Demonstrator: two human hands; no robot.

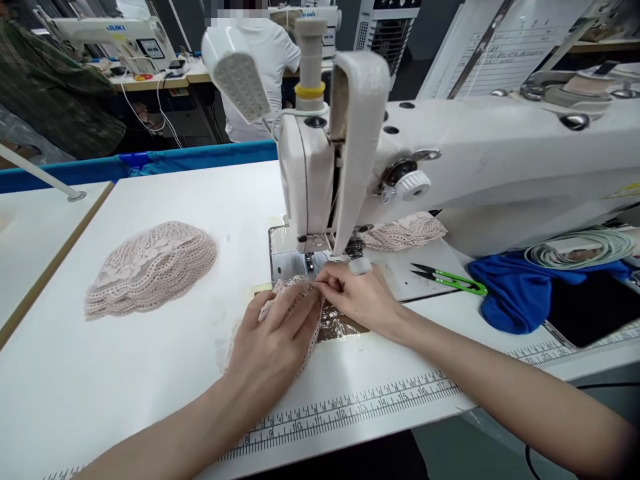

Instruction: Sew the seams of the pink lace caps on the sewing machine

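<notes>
A piece of pale pink lace [286, 288] lies at the front of the sewing machine's needle area, partly hidden beneath my left hand [280, 333]. My left fingers are bent over the lace and hold it, with fabric showing between thumb and forefinger. My right hand [353, 293] pinches the lace edge close to the left fingertips, just before the presser foot [309, 262]. The exact grip of its fingertips is partly hidden. Above both hands stands the white sewing machine head [313, 180].
Stacked lace pieces [153, 267] lie at left; more lace [405, 231] sits behind the needle. Green thread snips [450, 279], a blue cloth [515, 293], a rolled tape measure [580, 250] and a phone [595, 307] are at right. A printed ruler [350, 408] borders the front edge. Two people sit beyond.
</notes>
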